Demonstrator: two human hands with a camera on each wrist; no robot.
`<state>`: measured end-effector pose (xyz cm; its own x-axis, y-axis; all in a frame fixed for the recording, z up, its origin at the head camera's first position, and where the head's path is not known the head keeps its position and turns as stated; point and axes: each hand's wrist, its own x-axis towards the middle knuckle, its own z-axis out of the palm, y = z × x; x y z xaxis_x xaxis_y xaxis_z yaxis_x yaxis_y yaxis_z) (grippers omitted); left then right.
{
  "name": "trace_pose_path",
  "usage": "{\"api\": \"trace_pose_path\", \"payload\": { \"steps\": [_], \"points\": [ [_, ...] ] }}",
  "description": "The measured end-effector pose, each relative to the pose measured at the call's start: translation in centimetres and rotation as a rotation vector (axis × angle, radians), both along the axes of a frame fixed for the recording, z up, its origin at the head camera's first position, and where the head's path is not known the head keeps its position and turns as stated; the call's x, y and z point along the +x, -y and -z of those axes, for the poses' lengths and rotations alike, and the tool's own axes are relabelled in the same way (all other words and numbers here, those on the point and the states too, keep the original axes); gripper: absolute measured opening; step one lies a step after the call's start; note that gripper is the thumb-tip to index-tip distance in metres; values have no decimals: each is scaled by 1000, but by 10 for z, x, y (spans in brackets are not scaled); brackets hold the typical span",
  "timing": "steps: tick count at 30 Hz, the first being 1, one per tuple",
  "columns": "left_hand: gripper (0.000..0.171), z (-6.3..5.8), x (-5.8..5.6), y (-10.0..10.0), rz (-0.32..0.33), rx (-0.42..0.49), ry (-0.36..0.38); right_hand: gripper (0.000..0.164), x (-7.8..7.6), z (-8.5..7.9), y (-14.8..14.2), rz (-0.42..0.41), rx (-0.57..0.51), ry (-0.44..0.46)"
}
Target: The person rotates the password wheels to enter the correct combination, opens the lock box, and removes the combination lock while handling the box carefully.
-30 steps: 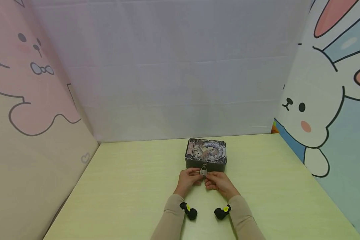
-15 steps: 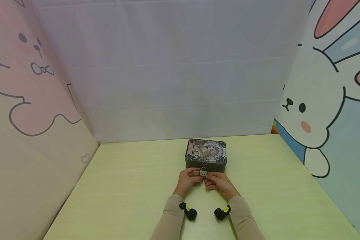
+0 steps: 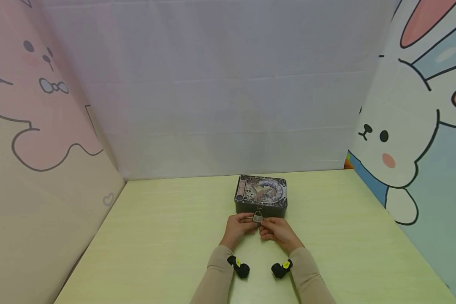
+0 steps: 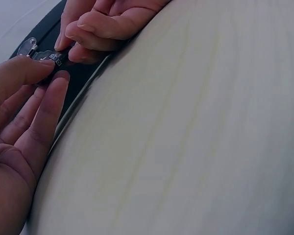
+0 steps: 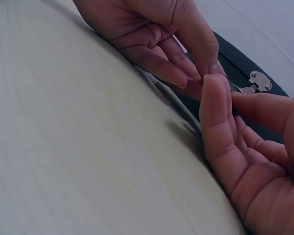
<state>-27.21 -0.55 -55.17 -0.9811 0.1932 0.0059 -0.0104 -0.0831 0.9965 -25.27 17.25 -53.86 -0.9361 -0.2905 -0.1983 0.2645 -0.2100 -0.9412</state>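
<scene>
A small metal combination padlock (image 3: 258,217) hangs from the hasp (image 5: 260,82) on the front of a dark tin box (image 3: 261,191) with a printed lid. Its row of number dials shows between the fingertips in the left wrist view. My left hand (image 3: 237,229) pinches the padlock's left side between thumb and fingers. From the other side, my right hand (image 3: 280,232) has thumb and fingertip at the dials, gripping the lock's lower right part. In the right wrist view, fingers cover most of the lock body. The lid is down.
The box stands near the back of a pale yellow-green table (image 3: 167,236). Behind it rises a white curtain (image 3: 220,93). Cartoon-printed panels flank the table on both sides. Each sleeved wrist carries a small black camera (image 3: 242,270).
The padlock tips very slightly between the fingers. Both hands keep their hold, and the box stays in place.
</scene>
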Motion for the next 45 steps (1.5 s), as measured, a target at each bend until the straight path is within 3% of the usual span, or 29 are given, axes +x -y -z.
{"api": "trace_pose_path", "payload": {
  "steps": [33, 41, 45],
  "points": [
    [32, -1, 0, -1, -23, -27, -5, 14, -1, 2, 3, 18, 34, 9],
    [31, -26, 14, 1, -1, -19, -31, 16, -2, 3, 1, 10, 38, 2],
    [32, -26, 13, 2, 0, -11, -19, 16, -2, 3, 1, 4, 35, -1]
  ]
}}
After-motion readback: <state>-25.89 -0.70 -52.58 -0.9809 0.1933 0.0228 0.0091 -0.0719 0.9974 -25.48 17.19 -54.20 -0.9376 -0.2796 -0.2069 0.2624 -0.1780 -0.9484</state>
